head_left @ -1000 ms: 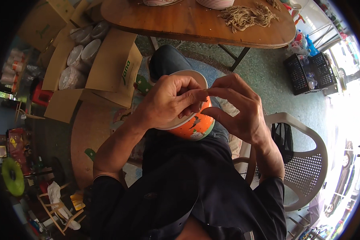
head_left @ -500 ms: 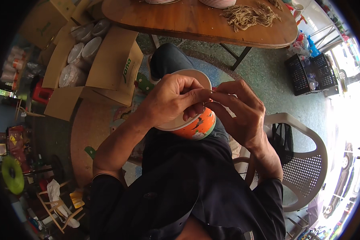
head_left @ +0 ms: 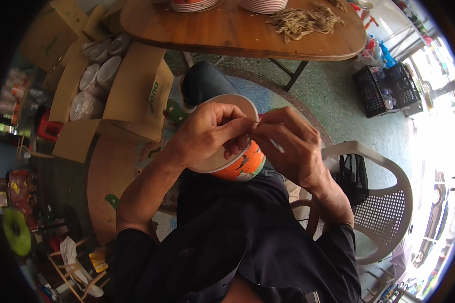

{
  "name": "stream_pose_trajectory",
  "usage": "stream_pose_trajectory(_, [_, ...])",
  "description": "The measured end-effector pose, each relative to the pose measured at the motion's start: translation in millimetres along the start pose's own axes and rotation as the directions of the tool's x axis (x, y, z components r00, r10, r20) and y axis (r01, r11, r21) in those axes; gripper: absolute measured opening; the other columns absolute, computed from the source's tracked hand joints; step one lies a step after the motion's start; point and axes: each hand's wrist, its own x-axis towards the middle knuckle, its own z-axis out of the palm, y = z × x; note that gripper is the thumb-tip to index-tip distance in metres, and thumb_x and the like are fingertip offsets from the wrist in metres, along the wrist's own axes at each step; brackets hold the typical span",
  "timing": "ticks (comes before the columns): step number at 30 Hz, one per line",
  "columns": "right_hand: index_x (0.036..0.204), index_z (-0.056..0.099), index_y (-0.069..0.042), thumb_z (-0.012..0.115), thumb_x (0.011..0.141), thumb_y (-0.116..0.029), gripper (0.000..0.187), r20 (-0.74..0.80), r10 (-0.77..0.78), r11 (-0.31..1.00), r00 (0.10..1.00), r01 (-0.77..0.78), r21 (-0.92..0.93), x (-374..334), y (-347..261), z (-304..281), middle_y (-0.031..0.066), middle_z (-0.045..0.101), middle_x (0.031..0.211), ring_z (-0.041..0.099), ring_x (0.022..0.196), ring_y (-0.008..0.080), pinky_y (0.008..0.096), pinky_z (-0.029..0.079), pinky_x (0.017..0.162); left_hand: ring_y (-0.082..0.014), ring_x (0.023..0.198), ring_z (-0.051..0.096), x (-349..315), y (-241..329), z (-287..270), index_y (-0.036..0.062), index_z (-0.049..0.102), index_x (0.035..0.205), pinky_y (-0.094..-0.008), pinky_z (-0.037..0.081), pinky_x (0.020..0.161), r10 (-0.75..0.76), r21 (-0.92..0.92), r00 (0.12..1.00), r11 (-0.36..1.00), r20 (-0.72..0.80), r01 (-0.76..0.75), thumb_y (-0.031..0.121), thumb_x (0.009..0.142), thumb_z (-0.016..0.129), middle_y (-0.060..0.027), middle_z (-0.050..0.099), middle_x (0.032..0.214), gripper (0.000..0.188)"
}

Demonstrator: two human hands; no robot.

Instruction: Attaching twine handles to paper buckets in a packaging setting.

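Note:
A white-rimmed paper tub (head_left: pixel 240 169) with an orange, black and green print sits tilted on my lap. Over its mouth, my left hand (head_left: pixel 210 132) is closed, thumb and forefinger pinched together near the far-right rim, the other fingers curled below. My right hand (head_left: pixel 292 146) meets it there from the outside of the tub, its thumb and fingers pinched too. Between the fingertips shows a short bit of thin tan cord (head_left: pixel 258 122); most of it is hidden by the fingers.
On the wooden table (head_left: pixel 207 40) ahead lie a bundle of tan cords (head_left: pixel 306 22) and stacked tubs (head_left: pixel 263 5). An open cardboard box (head_left: pixel 131 93) at left holds wrapped tubs. A grey plastic chair (head_left: pixel 384 222) stands at right, a black crate (head_left: pixel 389 93) beyond it.
Both hands and the tub appear slightly further left and lower, as the whole view has shifted. My right fingers have closed in tighter against the left fingertips.

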Motion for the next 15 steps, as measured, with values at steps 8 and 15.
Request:
stream_pose_trajectory(8, [0.094,0.061,-0.002,0.076,0.084,-0.004,0.018,0.015,0.044,0.995,0.999,-0.046,0.087,-12.6,4.5,6.8,0.0123,0.057,0.090,0.063,0.081,0.0308,0.0402,0.055,0.066,-0.0079,0.063,0.059,-5.9,-6.8,-1.1,0.0003,0.063,0.105,-0.0217,0.045,0.055,-0.009,-0.052,0.992,0.999,-0.128,0.002,0.015,0.106,0.063,-0.0039,0.065,0.077,0.014])
stream_pose_trajectory(15, [0.094,0.064,-0.002,0.077,0.084,-0.005,0.017,-0.009,0.068,0.991,0.998,-0.067,0.112,-23.1,5.5,7.4,0.0102,0.058,0.093,0.064,0.081,0.0279,0.0387,0.055,0.066,-0.0111,0.079,0.061,-14.3,-17.8,-20.9,0.0058,0.060,0.109,-0.0254,0.050,0.074,0.013,-0.290,0.997,0.956,-0.071,-0.033,0.017,0.102,0.069,-0.0008,0.062,0.083,0.016])
